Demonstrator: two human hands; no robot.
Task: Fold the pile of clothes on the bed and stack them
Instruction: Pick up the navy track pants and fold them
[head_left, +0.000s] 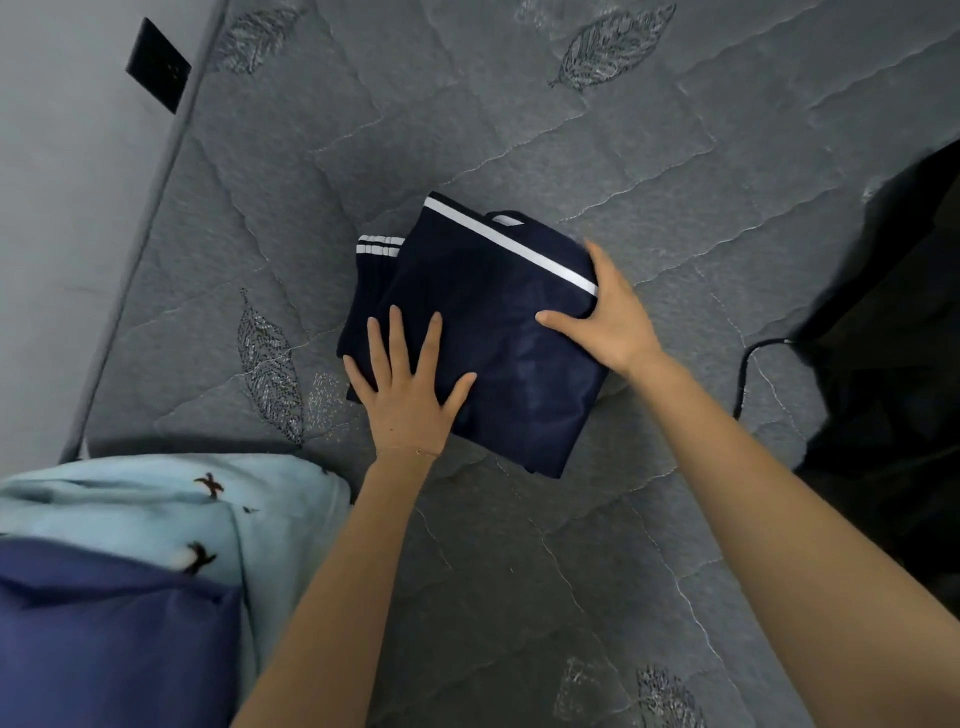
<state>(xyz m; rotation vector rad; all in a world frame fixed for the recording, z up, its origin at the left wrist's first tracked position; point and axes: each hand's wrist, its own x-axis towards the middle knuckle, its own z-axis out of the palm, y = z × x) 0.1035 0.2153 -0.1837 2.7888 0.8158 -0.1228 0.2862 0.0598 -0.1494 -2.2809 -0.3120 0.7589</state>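
Note:
A folded navy garment (498, 322) with a white stripe lies in the middle of the grey quilted mattress (519, 130). It rests on another folded navy piece (376, 260) with thin white stripes, which sticks out at the left. My left hand (402, 387) presses flat on the garment's near left corner, fingers spread and straight. My right hand (605, 312) holds the garment's right edge: the thumb lies on top and the fingers reach past the edge, out of sight.
A pile of dark clothes (893, 364) lies at the right edge with a black cord (748, 364) beside it. A light blue fabric with small dark marks (171, 499) and a blue fabric (104, 639) sit at the near left. The wall (62, 208) borders the mattress's left side.

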